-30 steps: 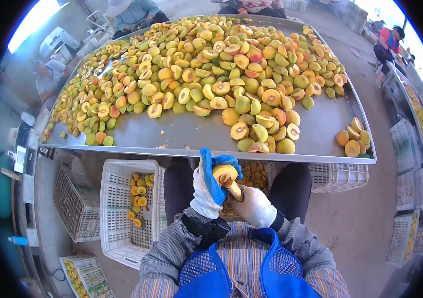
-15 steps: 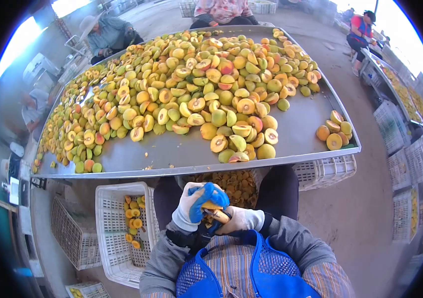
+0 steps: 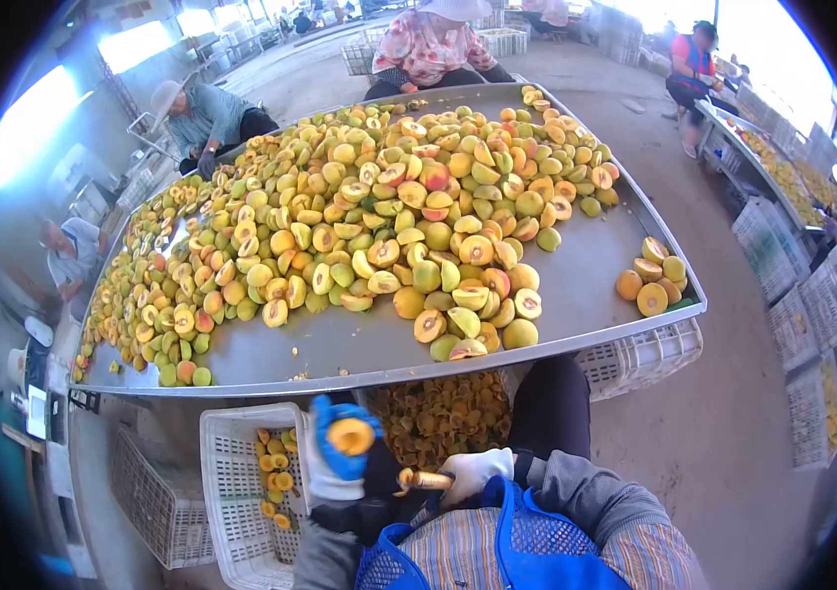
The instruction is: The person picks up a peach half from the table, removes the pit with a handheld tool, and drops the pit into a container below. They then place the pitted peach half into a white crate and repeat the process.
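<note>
My left hand (image 3: pixel 331 464), in a white and blue glove, holds a peach half (image 3: pixel 350 436) with its hollowed cut side facing up. It is beside the right rim of a white plastic crate (image 3: pixel 210 492), where several peach halves (image 3: pixel 279 464) lie. In a white glove, my right hand (image 3: pixel 478 472) grips a small tool with a wooden-looking handle (image 3: pixel 425 480) in front of my vest; its working end is not clear. Between my knees is a container of brownish-orange peach scraps (image 3: pixel 443 418), partly hidden under the table.
A metal table (image 3: pixel 359 356) with a raised edge bears a large heap of halved peaches (image 3: pixel 399 211). A small separate group (image 3: pixel 652 299) lies at its right corner. Crates stand below and to the right. Other people sit around this table and at another one.
My left hand has moved left, away from my right hand and the tool, carrying the peach half toward the white crate. My right hand stays near my vest. The view has tilted up slightly.
</note>
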{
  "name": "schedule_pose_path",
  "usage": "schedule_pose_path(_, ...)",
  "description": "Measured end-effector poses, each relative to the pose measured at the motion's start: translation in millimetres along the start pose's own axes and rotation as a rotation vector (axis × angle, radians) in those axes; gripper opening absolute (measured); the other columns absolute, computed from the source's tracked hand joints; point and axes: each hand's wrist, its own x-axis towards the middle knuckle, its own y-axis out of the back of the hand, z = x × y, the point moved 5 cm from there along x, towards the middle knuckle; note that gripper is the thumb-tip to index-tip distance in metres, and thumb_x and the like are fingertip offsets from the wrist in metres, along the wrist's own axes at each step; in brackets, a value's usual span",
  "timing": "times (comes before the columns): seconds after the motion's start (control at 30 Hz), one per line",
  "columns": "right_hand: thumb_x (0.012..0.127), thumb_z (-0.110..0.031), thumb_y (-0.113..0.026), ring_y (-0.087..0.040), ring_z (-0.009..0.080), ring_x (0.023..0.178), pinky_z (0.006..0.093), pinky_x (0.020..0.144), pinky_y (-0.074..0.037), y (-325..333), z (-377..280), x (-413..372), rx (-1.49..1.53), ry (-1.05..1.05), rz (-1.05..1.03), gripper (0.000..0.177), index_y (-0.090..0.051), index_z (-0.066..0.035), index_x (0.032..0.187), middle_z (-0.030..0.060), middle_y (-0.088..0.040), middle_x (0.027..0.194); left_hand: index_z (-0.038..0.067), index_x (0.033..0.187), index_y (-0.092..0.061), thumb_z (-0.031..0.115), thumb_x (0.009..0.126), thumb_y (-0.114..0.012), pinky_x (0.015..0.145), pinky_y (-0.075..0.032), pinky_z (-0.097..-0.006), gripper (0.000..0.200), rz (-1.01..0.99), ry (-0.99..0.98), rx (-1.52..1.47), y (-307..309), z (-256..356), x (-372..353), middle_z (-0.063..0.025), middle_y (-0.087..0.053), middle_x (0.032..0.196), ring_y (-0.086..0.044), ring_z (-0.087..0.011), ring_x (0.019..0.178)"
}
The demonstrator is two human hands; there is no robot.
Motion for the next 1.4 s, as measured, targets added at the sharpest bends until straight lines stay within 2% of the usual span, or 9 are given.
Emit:
schedule_pose_path(0.13, 0.085, -0.040, -0.060, -0.066, 0.0366, 0.086, 0.0445, 0.077, -0.052, 23.4, 34.5, 4.6, -0.234, 0.031, 0.370, 0.043, -0.061, -0.003, 0.106, 0.0233, -0.067, 0.087, 0.000, 0.102, -0.066, 0.019, 0.080, -0.074, 0.080, -0.053, -0.0390, 0.030, 0.620, -0.344, 1.318, 139.7, 78.7, 1.3, -0.0134, -0.066, 0.093, -0.064, -0.0295, 0.086)
schedule_pose_path(0.2, 0.086, -0.039, -0.058, -0.066, 0.0376, 0.085, 0.0462, 0.076, -0.052, 28.0, 29.7, 2.5, -0.223, 0.053, 0.385, 0.041, -0.059, -0.003, 0.105, 0.0227, -0.067, 0.085, 0.001, 0.105, -0.065, 0.018, 0.077, -0.075, 0.085, -0.050, -0.0413, 0.034, 0.568, -0.572, 1.525, 80.9, 88.9, 8.0, -0.0149, -0.064, 0.100, -0.061, -0.0319, 0.095)
schedule_pose_path(0.33, 0.087, -0.046, -0.059, -0.065, 0.0389, 0.068, 0.0501, 0.061, -0.052, 21.2, 44.7, 18.0, -0.323, 0.129, 0.485, 0.042, -0.058, -0.007, 0.101, 0.0190, -0.066, 0.073, 0.009, 0.118, -0.059, 0.014, 0.073, -0.071, 0.098, -0.042, -0.0463, 0.047, -0.140, -0.826, 1.843, -72.7, 43.7, 59.6, -0.0175, -0.057, 0.117, -0.051, -0.0383, 0.112)
schedule_pose_path(0.53, 0.078, -0.033, -0.063, -0.066, 0.0374, 0.086, 0.0492, 0.075, -0.051, 18.0, 38.6, 7.6, -0.216, 0.094, 0.373, 0.037, -0.063, -0.008, 0.105, 0.0176, -0.069, 0.088, 0.019, 0.132, -0.053, 0.015, 0.069, -0.068, 0.102, -0.043, -0.0442, 0.065, -0.722, -0.430, 2.399, -135.8, -61.7, 152.6, -0.0231, -0.047, 0.133, -0.048, -0.0403, 0.122)
schedule_pose_path(0.8, 0.076, -0.031, -0.063, -0.066, 0.0368, 0.088, 0.0477, 0.077, -0.051, 16.0, 37.7, 7.2, -0.186, 0.146, 0.414, 0.035, -0.065, -0.007, 0.102, 0.0175, -0.069, 0.089, 0.012, 0.121, -0.055, 0.028, 0.065, -0.079, 0.096, -0.048, -0.0405, 0.063, -0.333, 0.159, 2.208, -101.0, -21.7, 142.1, -0.0173, -0.064, 0.120, -0.062, -0.0315, 0.109)
schedule_pose_path(0.93, 0.082, -0.041, -0.064, -0.065, 0.0396, 0.086, 0.0482, 0.075, -0.051, 22.6, 31.5, -8.3, -0.158, 0.111, 0.486, 0.050, -0.057, -0.005, 0.117, 0.0220, -0.067, 0.088, 0.010, 0.104, -0.061, 0.028, 0.066, -0.082, 0.081, -0.054, -0.0374, 0.047, -0.298, 0.023, 1.884, -45.6, -9.6, 162.5, -0.0145, -0.069, 0.095, -0.068, -0.0277, 0.086)
schedule_pose_path(1.07, 0.085, -0.041, -0.065, -0.065, 0.0403, 0.087, 0.0468, 0.075, -0.051, 53.2, 4.7, -45.3, 0.021, 0.118, 0.735, 0.055, -0.052, -0.008, 0.127, 0.0248, -0.067, 0.092, 0.010, 0.094, -0.056, 0.011, 0.078, -0.076, 0.042, -0.046, -0.0279, 0.026, -0.141, 0.067, 0.377, -51.0, 7.7, 113.4, -0.0059, -0.060, 0.077, -0.058, -0.0175, 0.055)
schedule_pose_path(1.27, 0.087, -0.038, -0.063, -0.065, 0.0398, 0.090, 0.0452, 0.079, -0.051, 64.0, -37.2, -51.3, 0.078, 0.197, 0.803, 0.062, -0.047, -0.006, 0.137, 0.0252, -0.067, 0.093, 0.006, 0.122, -0.057, 0.055, 0.099, -0.040, 0.060, -0.054, -0.0321, 0.057, -0.073, 0.088, 0.027, -78.8, -7.9, 41.8, -0.0117, -0.064, 0.091, -0.065, -0.0242, 0.075)
schedule_pose_path(1.4, 0.087, -0.040, -0.062, -0.065, 0.0394, 0.092, 0.0449, 0.080, -0.051, 59.6, -46.8, -46.9, 0.042, 0.133, 0.787, 0.062, -0.048, -0.005, 0.136, 0.0250, -0.067, 0.094, -0.002, 0.120, -0.055, 0.034, 0.105, -0.037, 0.088, -0.054, -0.0359, 0.043, -0.199, -0.249, 0.391, -80.2, -14.9, 21.5, -0.0132, -0.064, 0.109, -0.065, -0.0231, 0.099)
